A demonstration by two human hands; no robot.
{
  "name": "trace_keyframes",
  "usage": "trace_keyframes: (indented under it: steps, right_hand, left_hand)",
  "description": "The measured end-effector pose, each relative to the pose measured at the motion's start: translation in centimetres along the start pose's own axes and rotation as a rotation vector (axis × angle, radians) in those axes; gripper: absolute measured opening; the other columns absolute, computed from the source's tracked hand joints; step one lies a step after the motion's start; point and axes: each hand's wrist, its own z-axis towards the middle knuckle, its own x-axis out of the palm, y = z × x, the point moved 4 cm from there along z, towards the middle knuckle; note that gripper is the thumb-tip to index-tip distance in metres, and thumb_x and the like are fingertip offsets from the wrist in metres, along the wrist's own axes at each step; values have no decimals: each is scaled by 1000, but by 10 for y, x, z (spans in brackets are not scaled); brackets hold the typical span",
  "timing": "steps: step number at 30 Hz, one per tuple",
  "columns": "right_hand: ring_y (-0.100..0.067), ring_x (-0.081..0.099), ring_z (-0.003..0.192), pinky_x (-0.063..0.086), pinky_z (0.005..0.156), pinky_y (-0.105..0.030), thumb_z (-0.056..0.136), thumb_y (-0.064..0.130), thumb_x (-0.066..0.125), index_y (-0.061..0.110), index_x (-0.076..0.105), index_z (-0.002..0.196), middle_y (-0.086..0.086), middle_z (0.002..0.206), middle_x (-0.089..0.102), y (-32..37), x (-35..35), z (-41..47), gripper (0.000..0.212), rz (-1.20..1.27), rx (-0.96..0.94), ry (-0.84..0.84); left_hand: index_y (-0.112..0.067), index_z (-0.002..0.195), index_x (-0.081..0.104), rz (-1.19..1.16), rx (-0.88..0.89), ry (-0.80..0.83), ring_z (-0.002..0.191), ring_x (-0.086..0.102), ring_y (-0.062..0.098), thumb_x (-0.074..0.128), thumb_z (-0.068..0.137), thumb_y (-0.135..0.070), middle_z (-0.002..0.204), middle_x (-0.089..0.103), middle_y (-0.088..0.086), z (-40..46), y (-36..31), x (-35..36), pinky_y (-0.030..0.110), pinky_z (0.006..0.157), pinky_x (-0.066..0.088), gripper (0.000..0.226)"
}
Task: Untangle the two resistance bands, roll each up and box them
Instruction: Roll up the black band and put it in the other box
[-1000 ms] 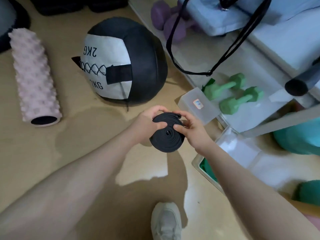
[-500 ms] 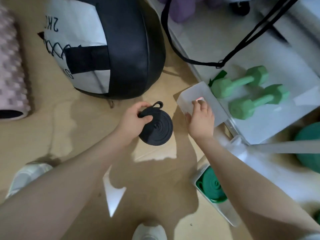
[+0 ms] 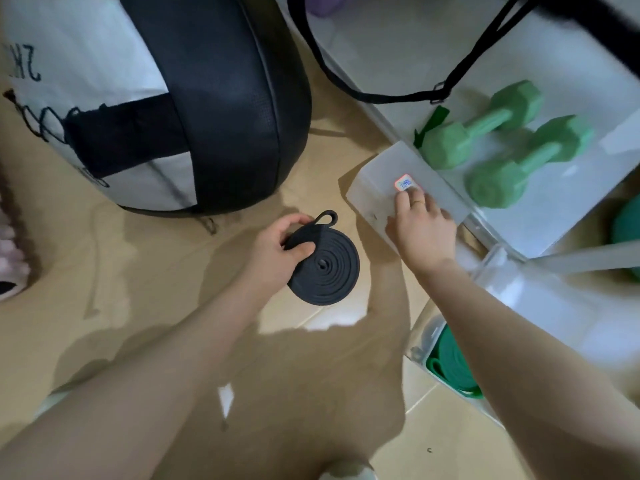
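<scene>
Meanwhile the left hand point(image 3: 277, 251) pinches the rolled black band point(image 3: 325, 268) (a loop sticks out), and the right hand point(image 3: 424, 230) rests flat-fingered on the translucent lid point(image 3: 381, 181).

Single head-worn view, steeply down, close above floor point(image 3: 145, 306)

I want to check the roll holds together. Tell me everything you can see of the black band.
The black rolled resistance band is a flat, matte, rubbery-looking strip wound into a tight spiral disc. A small loop sticks out at its top edge. The left hand grips its left side, thumb on the face, holding it above the tan floor. Nothing else touches it.
</scene>
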Motion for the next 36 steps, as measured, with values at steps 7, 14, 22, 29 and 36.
trace_keyframes:
  steps: [7,14,22,29,36]
  right_hand:
    - [-15,52,34,27,35,-12,48,29,81,14,67,73,4,54,60,23,-41,-25,33,33,-122,-128]
    - [-18,49,31,27,32,-13,63,21,67,8,68,76,1,46,54,25,-59,-41,19,109,-135,-237]
    - [-40,57,78,39,62,-37,98,18,37,8,52,122,-18,95,58,-21,-53,-29,30,424,87,-159]
    - [-36,37,123,23,106,-46,94,20,46,13,40,139,-17,133,46,-26,-25,-10,46,389,233,-79]
    - [-27,43,124,34,104,-38,92,44,41,6,50,130,-14,137,47,27,-53,-53,54,755,-356,-134]
  left_hand:
    - [-43,88,57,-75,-25,7,90,62,22,62,84,-5,95,66,1,-11,7,12,37,84,50,39]
    - [-42,90,55,-74,-115,-43,89,63,17,61,87,-7,98,67,-2,-24,22,12,28,76,48,36]
    - [-33,98,65,4,-102,168,93,65,15,60,85,2,93,71,-11,-40,23,-18,29,81,50,38]
    - [-48,83,63,185,57,217,95,64,25,62,83,-2,96,69,-12,-11,-23,2,50,84,53,47]
    - [-37,91,62,415,144,306,92,61,23,62,82,-5,96,67,2,11,-20,25,43,88,50,34]
